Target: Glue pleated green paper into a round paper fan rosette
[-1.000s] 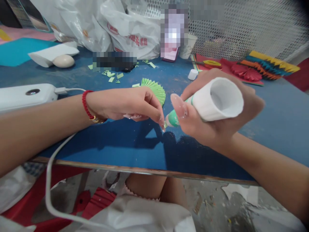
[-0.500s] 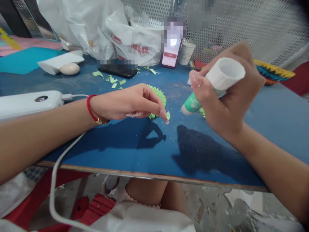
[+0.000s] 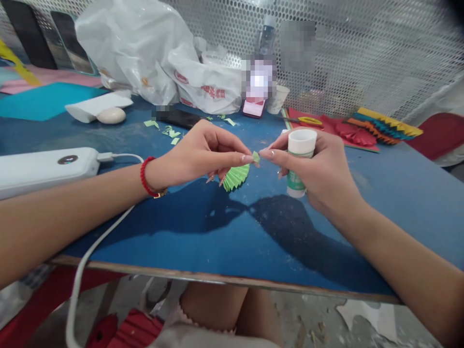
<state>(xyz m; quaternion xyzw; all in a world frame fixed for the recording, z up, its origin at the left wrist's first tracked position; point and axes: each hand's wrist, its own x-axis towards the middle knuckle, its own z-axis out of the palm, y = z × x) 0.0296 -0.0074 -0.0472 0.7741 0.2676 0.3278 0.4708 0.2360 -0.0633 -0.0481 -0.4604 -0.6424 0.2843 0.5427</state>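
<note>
Green paper scrap (image 3: 256,157) sits in a narrow pinch at the fingertips (image 3: 248,158) of the left hand (image 3: 199,157), and the right forefinger (image 3: 267,153) almost meets it. The right hand (image 3: 321,169) closes around an upright glue stick (image 3: 296,164) with a white end. Just below, a green pleated paper fan (image 3: 235,177) lies on the blue table (image 3: 398,203). Beyond are a white power bank (image 3: 47,166), yellow-handled scissors (image 3: 308,121), red paper folds (image 3: 355,135) and a white plastic bag (image 3: 126,53).
</note>
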